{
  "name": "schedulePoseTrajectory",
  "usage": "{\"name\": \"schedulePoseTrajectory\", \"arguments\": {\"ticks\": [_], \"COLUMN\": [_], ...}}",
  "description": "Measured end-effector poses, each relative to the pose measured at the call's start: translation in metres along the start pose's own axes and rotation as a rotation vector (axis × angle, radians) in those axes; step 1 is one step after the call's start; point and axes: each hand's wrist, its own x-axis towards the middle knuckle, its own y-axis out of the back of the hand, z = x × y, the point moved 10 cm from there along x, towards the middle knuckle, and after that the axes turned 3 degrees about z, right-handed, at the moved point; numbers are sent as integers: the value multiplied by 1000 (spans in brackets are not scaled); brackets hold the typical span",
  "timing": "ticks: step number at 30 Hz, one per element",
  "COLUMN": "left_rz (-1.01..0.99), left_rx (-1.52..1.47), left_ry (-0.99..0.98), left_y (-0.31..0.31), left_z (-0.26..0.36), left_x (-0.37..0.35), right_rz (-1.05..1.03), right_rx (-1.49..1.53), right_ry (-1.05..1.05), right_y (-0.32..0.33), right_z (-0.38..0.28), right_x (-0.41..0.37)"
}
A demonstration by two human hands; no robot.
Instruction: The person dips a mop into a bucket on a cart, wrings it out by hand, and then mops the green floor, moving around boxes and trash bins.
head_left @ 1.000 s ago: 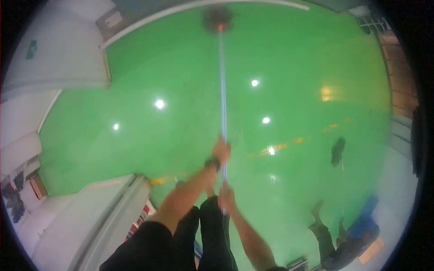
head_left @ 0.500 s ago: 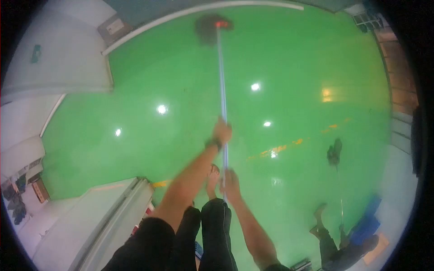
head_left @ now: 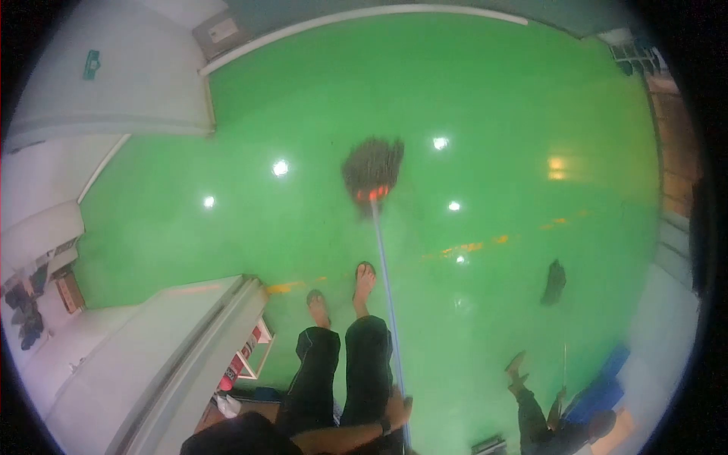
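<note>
A mop with dark strands and an orange clamp lies on the green floor ahead of my feet. Its strands fan out away from me, slightly blurred. The pale blue handle runs back toward me, past the right side of my legs. Low in the view, beside my right thigh, my left hand is closed around the handle, a dark band on its wrist. My right hand is out of view.
A white partition stands at the left, beside a white rack holding red items. On the right another person holds a second mop. A white pipe-like edge borders the far floor.
The mop head has come back from the far edge toward my feet. My left hand has drawn back along with the handle, and my right hand has left the view.
</note>
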Motion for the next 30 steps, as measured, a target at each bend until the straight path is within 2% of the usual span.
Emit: {"name": "schedulePoseTrajectory", "arguments": {"ticks": [2,3,5,6,7,8,9,10,11,12,14,15,16,17,18,19,20,21,22,24,27,29,30], "left_rz": [-62,-92,73,9,-53,-112,92,321,550,411,493,465,433,371,356,333,291,249,251,323,105,420,462], "left_rx": [-53,-92,5,-37,-76,-112,-102,-48,34,39,53,21,-7,34,48,19,-28,-79,-115,-101,-289,-418,-308], "left_ry": [93,88,-50,-6,41,90,-79,-253,-393,-241,-301,-286,-271,-280,-270,-212,-133,-49,-42,-71,110,-394,-404], "left_y": [3,4,34,47,60,73,110,149,184,231,273,278,278,248,218,183,147,115,96,76,104,163,201], "left_z": [10,18,47,53,59,64,90,117,140,176,184,175,167,126,94,61,33,10,3,0,6,15,22], "left_x": [-21,-4,47,100,151,202,279,347,407,442,476,459,440,414,377,328,274,221,179,123,164,264,298], "right_rz": [6,14,52,156,3,-21,-2,171,356,82,96,294,151,24,92,-56,-16,114,-9,-154,31,-50,-159], "right_rx": [-41,-70,-155,-261,-259,-204,-161,-167,-351,-331,-10,-164,-122,-84,-82,-133,-88,-264,-210,102,-164,-72,40], "right_ry": [-45,-35,94,304,104,163,314,707,1157,826,839,1020,933,833,769,557,535,784,392,90,236,291,190], "right_y": [8,7,-4,-12,-18,-20,-30,-42,-57,-43,-91,-107,-120,-133,-133,-135,-113,-102,-75,-37,-50,-110,-136], "right_z": [7,4,-17,-41,-79,-135,-188,-244,-306,-408,-406,-402,-368,-331,-279,-217,-168,-116,-86,-83,-118,-140,-191], "right_x": [-23,-21,10,38,71,111,161,217,242,225,315,302,284,263,237,210,165,127,101,43,75,139,151]}}
